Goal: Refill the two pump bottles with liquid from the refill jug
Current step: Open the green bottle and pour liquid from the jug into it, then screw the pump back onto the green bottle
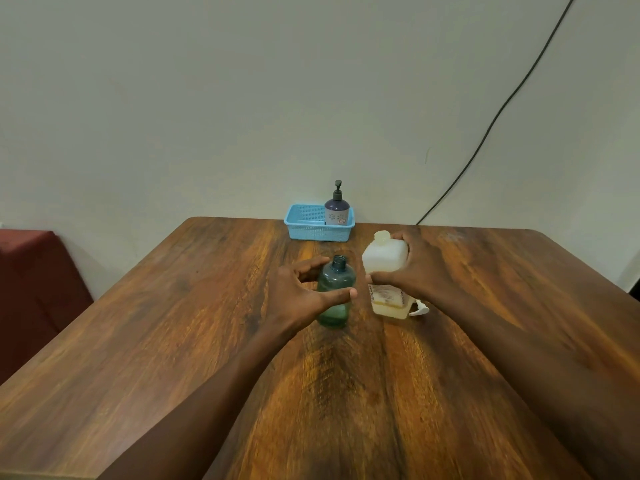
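A green translucent bottle (335, 289) stands upright mid-table, its neck open with no pump on it. My left hand (304, 292) wraps its left side, thumb across the front. Right of it stands the white refill jug (385, 268), capped, with a little yellowish liquid at the bottom and a label on its front. My right hand (415, 268) grips the jug's upper body from the right. A white pump head (419, 308) lies on the table by the jug's base. A purple pump bottle (336, 209), pump fitted, stands in the blue basket (311, 230) at the far edge.
The wooden table (173, 341) runs up to a pale wall. A black cable (498, 112) hangs down the wall at the right. A dark red seat (31, 289) sits beyond the table's left edge.
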The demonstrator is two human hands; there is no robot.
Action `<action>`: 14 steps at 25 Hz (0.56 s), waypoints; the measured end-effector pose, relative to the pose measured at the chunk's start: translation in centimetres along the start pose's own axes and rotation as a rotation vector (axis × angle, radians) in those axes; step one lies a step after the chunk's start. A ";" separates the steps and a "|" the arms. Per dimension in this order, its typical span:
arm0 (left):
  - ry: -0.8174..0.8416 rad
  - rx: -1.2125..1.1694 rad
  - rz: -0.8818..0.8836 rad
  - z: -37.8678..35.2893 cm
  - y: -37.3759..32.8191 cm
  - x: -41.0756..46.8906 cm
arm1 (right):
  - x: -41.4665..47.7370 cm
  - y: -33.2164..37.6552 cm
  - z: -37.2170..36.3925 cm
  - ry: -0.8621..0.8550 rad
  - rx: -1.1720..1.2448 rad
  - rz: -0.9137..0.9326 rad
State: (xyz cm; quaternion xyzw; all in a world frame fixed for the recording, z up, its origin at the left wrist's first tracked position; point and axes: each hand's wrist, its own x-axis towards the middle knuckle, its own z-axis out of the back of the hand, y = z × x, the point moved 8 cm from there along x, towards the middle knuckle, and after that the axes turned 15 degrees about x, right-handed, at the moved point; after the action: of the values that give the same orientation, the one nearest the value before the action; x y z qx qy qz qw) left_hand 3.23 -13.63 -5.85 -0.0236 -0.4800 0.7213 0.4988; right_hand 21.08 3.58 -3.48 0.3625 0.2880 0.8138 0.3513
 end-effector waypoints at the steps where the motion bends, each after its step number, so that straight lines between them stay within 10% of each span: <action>1: -0.004 0.001 -0.002 0.0 0.1 0.0 | 0.1 -1.2 -0.3 0.008 0.011 -0.041; 14: 0.001 0.002 -0.007 -0.8 -0.1 0.5 | 0.3 -3.6 -0.8 0.049 0.076 -0.093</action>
State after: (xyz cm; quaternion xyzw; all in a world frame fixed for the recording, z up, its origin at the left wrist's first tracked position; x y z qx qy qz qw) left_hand 3.50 -12.75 -5.97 -0.0217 -0.4793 0.7198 0.5016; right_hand 21.66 5.76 -6.47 0.3418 0.3437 0.7937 0.3675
